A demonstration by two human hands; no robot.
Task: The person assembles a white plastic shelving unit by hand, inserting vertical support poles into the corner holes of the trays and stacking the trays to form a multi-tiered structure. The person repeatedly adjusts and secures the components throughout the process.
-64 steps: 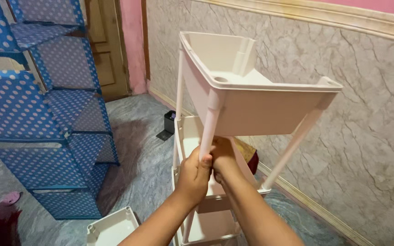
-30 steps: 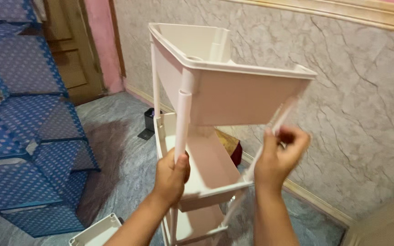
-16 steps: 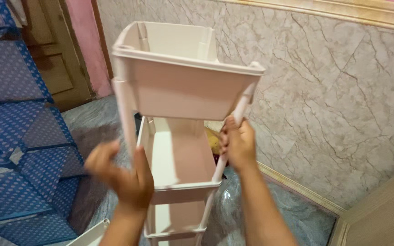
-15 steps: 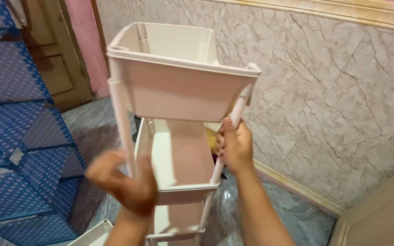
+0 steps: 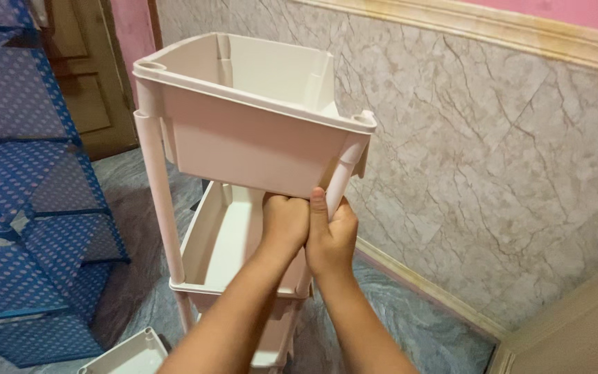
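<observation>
A pale pink plastic tiered rack stands before me, its top bin (image 5: 243, 138) level with my chest and a second bin (image 5: 219, 246) below it. Thin pink poles join the tiers. My left hand (image 5: 284, 221) and my right hand (image 5: 330, 239) are pressed together, both wrapped around the front right pole (image 5: 338, 179) just under the top bin's corner. The front left pole (image 5: 157, 201) stands free. Lower tiers are mostly hidden behind my forearms.
A blue polka-dot fabric shelf unit (image 5: 25, 208) stands at the left. A loose pale tray (image 5: 122, 355) lies on the grey floor at bottom left. A marbled wall (image 5: 493, 180) runs along the right; a wooden door (image 5: 81, 76) is at the back left.
My left hand left the front left pole and joined my right hand on the front right pole. The rack has turned a little, and the view shifted.
</observation>
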